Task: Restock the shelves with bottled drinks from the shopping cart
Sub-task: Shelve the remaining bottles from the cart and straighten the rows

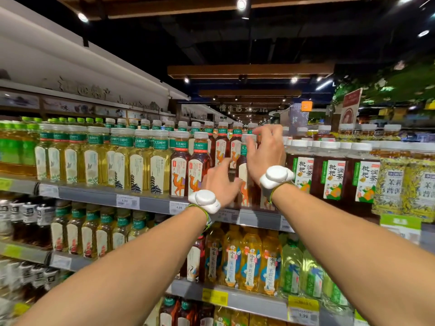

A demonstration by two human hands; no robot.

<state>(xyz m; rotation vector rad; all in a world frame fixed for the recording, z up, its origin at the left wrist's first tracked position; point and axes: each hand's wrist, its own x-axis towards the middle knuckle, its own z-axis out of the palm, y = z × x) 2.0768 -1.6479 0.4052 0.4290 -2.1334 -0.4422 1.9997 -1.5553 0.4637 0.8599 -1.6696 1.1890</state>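
Observation:
A dark tea bottle with a camel label (244, 171) stands at the front of the top shelf (150, 203), in the row of matching bottles (188, 165). My left hand (217, 182) grips its lower body from the left, thumb up and fingers round the front. At the bottle's neck and white cap is my right hand (266, 151), its fingers spread and loosely touching the top. Both wrists carry white sensor bands. The shopping cart is out of view.
Yellow-green tea bottles (122, 161) fill the shelf to the left. To the right stand large dark bottles with white caps (334, 175). More drinks (249, 262) line the shelves below. The aisle runs ahead on the right.

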